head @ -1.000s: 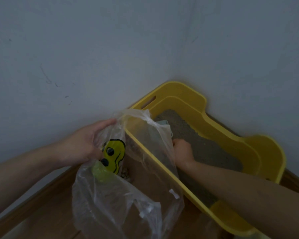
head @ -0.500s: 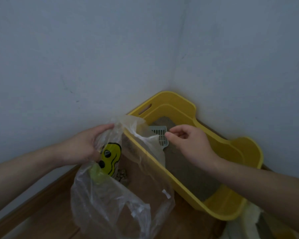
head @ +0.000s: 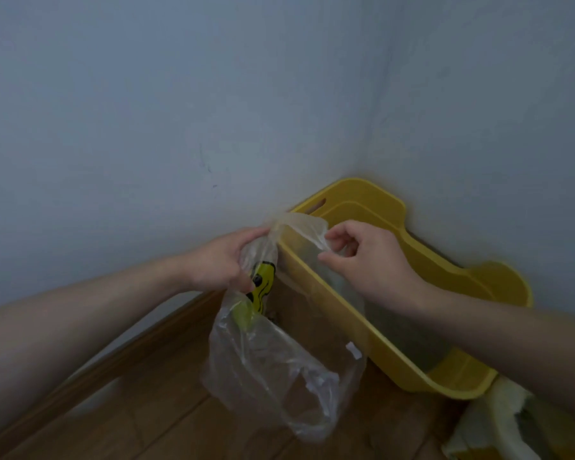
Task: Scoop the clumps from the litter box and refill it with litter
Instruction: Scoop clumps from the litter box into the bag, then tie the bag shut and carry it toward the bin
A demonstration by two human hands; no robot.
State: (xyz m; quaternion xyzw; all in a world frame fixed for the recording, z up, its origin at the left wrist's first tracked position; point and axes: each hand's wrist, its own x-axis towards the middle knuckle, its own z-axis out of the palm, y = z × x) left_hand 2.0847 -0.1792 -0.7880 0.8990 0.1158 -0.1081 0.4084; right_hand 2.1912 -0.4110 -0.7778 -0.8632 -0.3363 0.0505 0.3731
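Right grip (head: 372, 260) now pinching plastic bag (head: 273, 366), left grip (head: 219, 260) clutching it, litter box (head: 365, 192) behind

- Two plain, pale grey-blue walls (head: 146, 127) meet in a corner (head: 367, 134).
- Faint dark scuff marks (head: 208, 166) on the left wall.
- A brown wooden baseboard (head: 140, 343) runs along its foot.
- Wood-plank floor (head: 146, 423).
- Dim, even light.

Left hand (head: 224, 263): curled round the neck of a clear plastic bag (head: 273, 366).
Right hand (head: 369, 260): the bag's mouth edge is pinched above the box rim.
Litter box (head: 362, 194): yellow, set into the wall corner on a wooden floor (head: 146, 410).
Bag print: a yellow smiley face (head: 263, 283) is seen just beside the left hand.
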